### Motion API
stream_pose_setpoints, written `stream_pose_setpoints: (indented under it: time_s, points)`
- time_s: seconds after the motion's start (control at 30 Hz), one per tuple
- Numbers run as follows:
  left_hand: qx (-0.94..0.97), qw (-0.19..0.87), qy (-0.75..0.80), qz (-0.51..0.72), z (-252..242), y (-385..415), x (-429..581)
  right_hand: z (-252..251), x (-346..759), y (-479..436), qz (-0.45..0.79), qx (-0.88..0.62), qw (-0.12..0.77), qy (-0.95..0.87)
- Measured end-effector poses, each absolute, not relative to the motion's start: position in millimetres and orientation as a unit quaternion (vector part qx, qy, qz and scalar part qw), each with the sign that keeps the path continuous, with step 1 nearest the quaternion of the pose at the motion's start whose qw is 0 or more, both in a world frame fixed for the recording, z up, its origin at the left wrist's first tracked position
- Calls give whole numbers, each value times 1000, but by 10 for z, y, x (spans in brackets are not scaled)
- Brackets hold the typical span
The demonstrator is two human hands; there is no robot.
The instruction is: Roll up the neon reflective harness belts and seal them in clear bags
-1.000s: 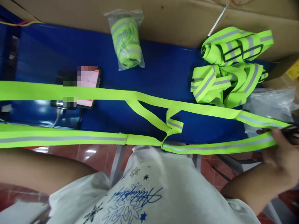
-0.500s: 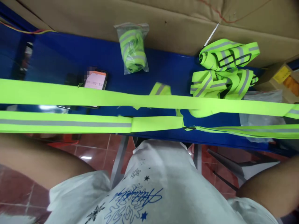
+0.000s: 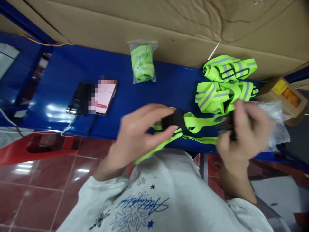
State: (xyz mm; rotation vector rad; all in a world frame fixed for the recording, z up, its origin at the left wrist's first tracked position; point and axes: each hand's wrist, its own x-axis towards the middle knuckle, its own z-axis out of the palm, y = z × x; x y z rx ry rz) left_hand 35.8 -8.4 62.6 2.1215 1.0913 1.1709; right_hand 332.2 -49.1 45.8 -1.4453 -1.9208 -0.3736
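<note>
My left hand [image 3: 142, 132] pinches a flat black piece [image 3: 177, 120] on a neon-green reflective strap [image 3: 200, 139] between thumb and fingers. Toward the right, my right hand [image 3: 246, 132] is closed around a dark part along the same strap; motion blur smears its details. Lengths of webbing run between the two hands, low over the front edge of the blue table [image 3: 166, 87]. Just behind my right hand lies a loose bundle of reflective straps [image 3: 212, 95], with a second folded bundle [image 3: 231, 69] behind it showing black slider loops.
A clear bag with a rolled strap [image 3: 143, 62] lies near the cardboard wall [image 3: 116, 25]. Two phones, one dark [image 3: 78, 100] and one lit [image 3: 106, 96], are at left with cables. At right are an open cardboard box [image 3: 282, 93] and clear plastic bags [image 3: 280, 122].
The strap was stretched wide across the view with both hands out of sight. Both hands have come inward over the table, gathering it, and the camera view has shifted slightly.
</note>
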Motion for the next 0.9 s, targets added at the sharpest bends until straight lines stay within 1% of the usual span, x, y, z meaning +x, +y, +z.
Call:
stream_pose_setpoints:
  time_s: [0.1,0.17,0.4,0.53,0.67,0.77,0.9]
  points:
    - [803,195,388,409,559,-148,675,451,2903,-421,-129,-513,340,-778]
    - [804,199,391,402,530,-159,782,447,2816,-382,-113,-514,340,-779]
    - [791,217,398,410,504,-113,776,402,2921,-283,-108,-550,339,-755]
    - [795,196,413,398,467,-78,821,349,2876,-265,-89,-530,326,-778]
    - [807,178,415,381,421,-35,854,257,2798,-281,-58,-533,286,-794]
    - [803,221,410,372,406,13,850,214,2747,-320,-31,-524,269,-808]
    - [782,345,379,355,406,111,805,271,2757,-366,13,-517,251,-818]
